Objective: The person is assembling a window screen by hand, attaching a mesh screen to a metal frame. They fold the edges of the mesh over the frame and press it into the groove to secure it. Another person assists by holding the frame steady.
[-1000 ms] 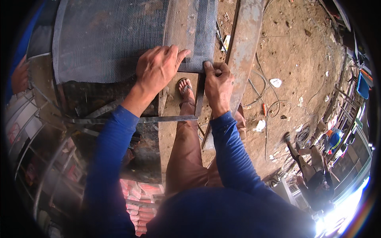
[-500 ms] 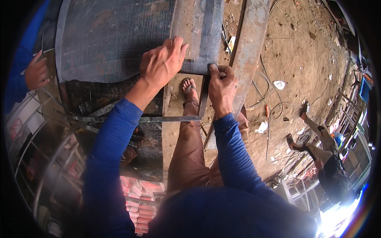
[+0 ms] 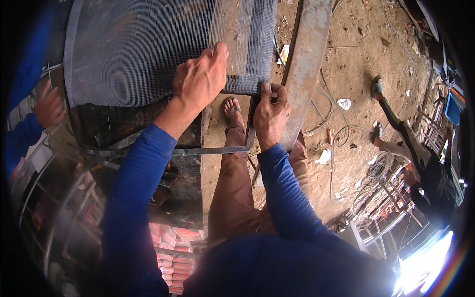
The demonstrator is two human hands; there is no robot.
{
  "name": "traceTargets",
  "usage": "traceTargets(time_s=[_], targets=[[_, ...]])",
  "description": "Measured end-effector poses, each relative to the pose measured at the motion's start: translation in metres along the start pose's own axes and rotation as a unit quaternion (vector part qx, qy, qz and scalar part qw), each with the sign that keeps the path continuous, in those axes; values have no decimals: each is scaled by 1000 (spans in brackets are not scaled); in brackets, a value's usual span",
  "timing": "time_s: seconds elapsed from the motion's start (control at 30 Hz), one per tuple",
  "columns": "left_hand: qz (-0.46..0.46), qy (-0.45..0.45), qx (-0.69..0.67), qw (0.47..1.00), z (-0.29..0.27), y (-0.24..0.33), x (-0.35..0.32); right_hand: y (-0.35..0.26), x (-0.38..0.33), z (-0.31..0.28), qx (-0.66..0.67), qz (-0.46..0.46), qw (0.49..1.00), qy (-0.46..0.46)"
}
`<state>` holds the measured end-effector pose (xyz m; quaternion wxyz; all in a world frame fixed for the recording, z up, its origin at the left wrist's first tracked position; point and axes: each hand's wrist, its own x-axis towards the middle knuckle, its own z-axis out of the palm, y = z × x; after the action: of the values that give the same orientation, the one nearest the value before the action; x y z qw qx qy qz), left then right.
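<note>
A grey wire mesh sheet (image 3: pixel 143 47) lies across a metal frame, its near edge toward me. My left hand (image 3: pixel 200 74) is closed on the mesh, fingers curled together near the front edge. At the mesh's near right corner, my right hand (image 3: pixel 272 111) pinches the folded edge between thumb and bent fingers. Beneath that corner a narrow dark frame bar (image 3: pixel 252 123) runs toward me. It reaches a flat metal bar (image 3: pixel 213 150) that crosses in front of my legs. What lies under my fingertips is hidden.
A rusty steel beam (image 3: pixel 309 54) runs along the right of the mesh. Cables (image 3: pixel 332 148) and litter lie on the dirt floor. At left is another person's hand (image 3: pixel 49 106); at far right another person (image 3: pixel 430 173) walks. Stacked red-and-white bags (image 3: pixel 178 267) stand below.
Both my hands keep their hold on the mesh; the view has shifted slightly. The person at far right has stepped to a new stance. The other person's hand at left has moved slightly lower.
</note>
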<state>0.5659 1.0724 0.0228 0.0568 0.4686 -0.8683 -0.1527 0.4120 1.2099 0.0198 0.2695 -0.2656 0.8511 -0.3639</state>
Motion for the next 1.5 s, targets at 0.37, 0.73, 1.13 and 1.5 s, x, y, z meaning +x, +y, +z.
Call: traceTargets(time_s=[0.37, 0.73, 1.13, 1.5], targets=[[-24, 3, 31, 999, -14, 13, 0, -8, 4, -3, 77, 91, 993, -24], [-85, -4, 13, 996, -49, 47, -2, 11, -7, 0, -106, 37, 992, -48], [50, 97, -66, 992, -18, 83, 58, -15, 42, -3, 4, 86, 996, -38], [27, 68, -27, 997, -4, 76, 68, -14, 43, -7, 15, 92, 994, -49]])
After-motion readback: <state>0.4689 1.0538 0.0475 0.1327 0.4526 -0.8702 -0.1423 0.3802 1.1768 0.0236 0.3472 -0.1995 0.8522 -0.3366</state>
